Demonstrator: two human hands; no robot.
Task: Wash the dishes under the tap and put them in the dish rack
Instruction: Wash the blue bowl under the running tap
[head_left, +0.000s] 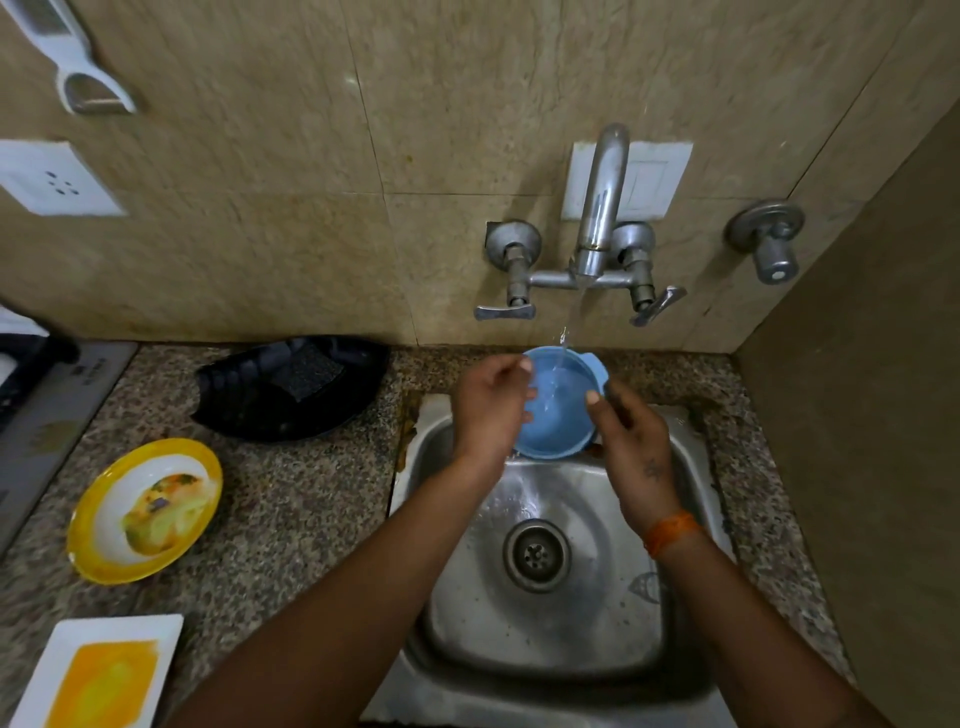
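Note:
A blue plastic bowl (558, 410) is held tilted over the back of the steel sink (680, 467), under a thin stream of water from the wall tap (600, 218). My left hand (491, 405) grips its left rim, thumb inside the bowl. My right hand (631, 441) holds its right rim, thumb on the edge and fingers behind. A yellow-rimmed bowl (143, 509) with food remains sits on the counter to the left. A white rectangular plate (98, 670) smeared with yellow sauce lies at the bottom left.
A black dish rack (291, 389) holding a dark sponge stands on the granite counter left of the sink. Part of a stove (47, 415) shows at the far left. A wall closes in the right side.

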